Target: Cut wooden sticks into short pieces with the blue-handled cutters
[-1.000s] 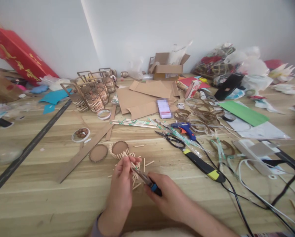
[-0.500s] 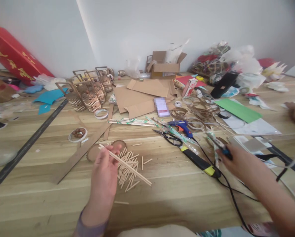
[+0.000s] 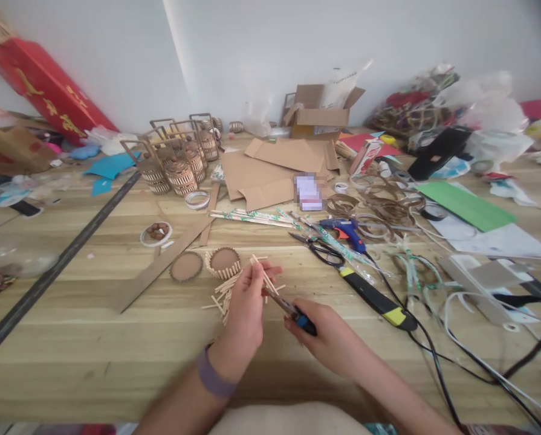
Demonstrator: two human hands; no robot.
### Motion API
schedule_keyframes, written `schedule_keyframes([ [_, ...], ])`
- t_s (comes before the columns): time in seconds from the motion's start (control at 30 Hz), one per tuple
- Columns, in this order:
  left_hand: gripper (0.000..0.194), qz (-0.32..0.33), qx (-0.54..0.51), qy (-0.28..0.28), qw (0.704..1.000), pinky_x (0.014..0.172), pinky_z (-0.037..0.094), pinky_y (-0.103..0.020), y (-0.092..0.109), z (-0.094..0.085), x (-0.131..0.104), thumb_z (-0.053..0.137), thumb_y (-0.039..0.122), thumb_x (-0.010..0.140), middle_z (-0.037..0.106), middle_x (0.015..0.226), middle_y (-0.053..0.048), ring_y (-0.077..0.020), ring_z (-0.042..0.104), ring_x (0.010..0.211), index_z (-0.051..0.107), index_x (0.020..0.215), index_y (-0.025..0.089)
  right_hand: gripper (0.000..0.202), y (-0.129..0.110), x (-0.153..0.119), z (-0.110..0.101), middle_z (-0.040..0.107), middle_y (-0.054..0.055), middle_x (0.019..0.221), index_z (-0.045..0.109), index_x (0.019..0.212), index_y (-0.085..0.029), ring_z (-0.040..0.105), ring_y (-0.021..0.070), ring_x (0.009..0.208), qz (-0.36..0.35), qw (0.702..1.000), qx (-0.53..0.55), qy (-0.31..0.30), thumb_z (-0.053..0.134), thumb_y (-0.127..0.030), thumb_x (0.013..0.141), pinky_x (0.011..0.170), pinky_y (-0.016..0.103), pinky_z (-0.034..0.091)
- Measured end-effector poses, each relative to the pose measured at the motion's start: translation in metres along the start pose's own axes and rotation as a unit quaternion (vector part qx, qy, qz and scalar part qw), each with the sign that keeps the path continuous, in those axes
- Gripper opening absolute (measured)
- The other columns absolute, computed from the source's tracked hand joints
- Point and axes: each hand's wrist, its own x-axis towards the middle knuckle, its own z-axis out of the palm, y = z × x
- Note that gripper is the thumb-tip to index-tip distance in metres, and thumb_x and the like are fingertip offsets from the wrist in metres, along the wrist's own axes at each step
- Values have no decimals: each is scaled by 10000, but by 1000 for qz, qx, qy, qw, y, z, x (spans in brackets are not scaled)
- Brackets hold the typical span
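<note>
My left hand (image 3: 246, 308) pinches a thin wooden stick (image 3: 264, 277) near the table's front middle. My right hand (image 3: 327, 335) grips a small cutter with a blue and black handle (image 3: 300, 315); its tip meets the stick just right of my left fingers. Under my left hand lies a heap of short cut sticks (image 3: 223, 294). Just beyond stand a round cardboard base ringed with upright sticks (image 3: 224, 261) and a flat cardboard disc (image 3: 186, 267).
Scissors (image 3: 321, 249), a blue glue gun (image 3: 348, 231), a yellow-black knife (image 3: 378, 302) and cables (image 3: 451, 338) lie to the right. Wrapped chopsticks (image 3: 247, 217), cardboard sheets (image 3: 274, 169), small stick baskets (image 3: 174, 166) and a long black ruler (image 3: 57, 269) sit further back and left.
My right hand has come back from the right side with the cutter and set it against the stick. My left hand moved right and now holds a shorter piece upright.
</note>
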Motion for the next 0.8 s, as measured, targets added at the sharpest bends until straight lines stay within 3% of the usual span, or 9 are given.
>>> schedule_keyframes([
  [0.1, 398, -15, -6, -16, 1000, 674, 455, -252, 2, -7, 2, 631, 521, 777, 734, 972, -90, -176, 643, 858, 679, 980, 181, 178, 8, 5, 3, 570, -7, 626, 478, 681, -215, 498, 161, 585, 2, 1000, -18, 2, 457, -279, 846, 547, 251, 336],
  [0.17, 412, -4, 23, -6, 1000, 686, 456, -253, 7, -20, 0, 611, 520, 792, 713, 1075, -88, -183, 632, 900, 687, 1041, 202, 189, 16, 8, -2, 593, 7, 639, 496, 695, -213, 522, 172, 595, 19, 999, -45, 8, 451, -303, 855, 555, 256, 342],
  [0.27, 387, 52, 158, 23, 986, 719, 443, -255, 19, -49, -14, 526, 529, 852, 724, 1016, -62, -184, 617, 879, 709, 1002, 223, 200, 26, 14, -10, 655, 45, 688, 555, 738, -201, 573, 194, 624, 63, 992, -110, 9, 446, -304, 871, 560, 263, 343],
  [0.3, 378, 58, 224, 12, 973, 722, 434, -255, 23, -60, -21, 504, 521, 867, 730, 899, -54, -187, 618, 837, 722, 926, 218, 204, 28, 16, -12, 681, 65, 721, 580, 765, -194, 596, 205, 645, 78, 987, -139, 5, 443, -294, 879, 563, 266, 342],
  [0.4, 376, 24, 397, -119, 910, 663, 399, -255, 28, -85, -43, 507, 481, 869, 678, 673, -29, -191, 601, 701, 678, 666, 214, 217, 29, 25, -13, 733, 127, 841, 637, 868, -172, 656, 241, 730, 114, 967, -227, 0, 439, -256, 893, 576, 279, 335],
  [0.47, 386, 3, 481, -166, 861, 589, 341, -252, 23, -95, -53, 478, 429, 888, 625, 587, -11, -177, 554, 602, 622, 599, 219, 225, 25, 33, -11, 741, 149, 879, 651, 910, -165, 673, 255, 760, 128, 956, -264, -4, 441, -243, 893, 573, 285, 325],
  [0.6, 349, 29, 569, -193, 799, 651, 338, -266, 8, -100, -53, 425, 342, 916, 647, 691, -31, -193, 561, 705, 599, 645, 211, 205, 10, 47, -4, 746, 150, 871, 674, 891, -172, 680, 266, 762, 131, 953, -274, -7, 483, -243, 866, 561, 284, 306],
  [0.7, 339, 70, 583, -200, 785, 744, 373, -290, 2, -96, -43, 380, 313, 934, 670, 810, -59, -210, 565, 816, 614, 719, 196, 174, 2, 56, 0, 744, 133, 866, 686, 861, -184, 673, 257, 758, 119, 959, -259, -1, 523, -242, 838, 569, 281, 310],
  [0.8, 367, 92, 573, -202, 789, 781, 398, -316, 3, -89, -35, 351, 333, 943, 678, 840, -84, -226, 573, 849, 628, 751, 186, 151, 2, 62, 0, 722, 116, 846, 676, 833, -181, 652, 236, 759, 98, 968, -231, 16, 533, -227, 824, 595, 274, 333],
])
